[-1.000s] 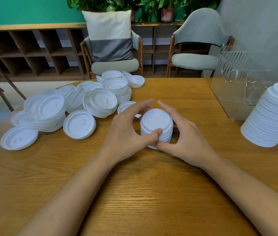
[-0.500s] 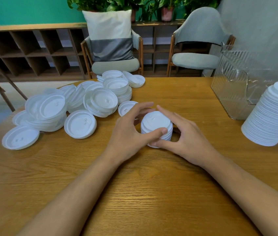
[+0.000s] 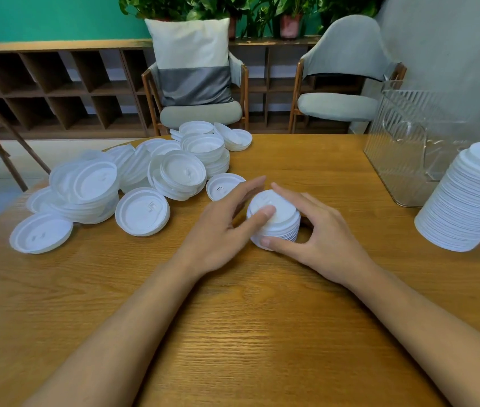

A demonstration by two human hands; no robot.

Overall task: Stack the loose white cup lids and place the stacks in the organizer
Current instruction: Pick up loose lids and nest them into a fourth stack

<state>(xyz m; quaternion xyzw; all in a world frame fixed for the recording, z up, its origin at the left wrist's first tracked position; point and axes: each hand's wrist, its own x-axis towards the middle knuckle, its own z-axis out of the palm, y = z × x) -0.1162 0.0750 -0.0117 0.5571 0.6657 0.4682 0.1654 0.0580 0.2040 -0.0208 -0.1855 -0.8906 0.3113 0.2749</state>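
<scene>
A short stack of white lids (image 3: 281, 223) stands on the wooden table (image 3: 233, 318) in the middle. My left hand (image 3: 221, 230) curls round its left side, with the thumb lying on the top lid. My right hand (image 3: 321, 233) grips its right side, thumb at the front base. Loose white lids (image 3: 142, 211) lie scattered and heaped at the left. The clear ribbed organizer (image 3: 409, 148) stands at the right rear. A tall leaning stack of lids (image 3: 468, 198) sits at the right edge.
Two chairs (image 3: 338, 83) stand behind the table, one with a cushion (image 3: 194, 63). A wooden shelf unit runs along the green wall. The near half of the table holds only my forearms.
My left thumb has slid from the stack's front up onto the top lid. My left fingers have closed in behind the stack.
</scene>
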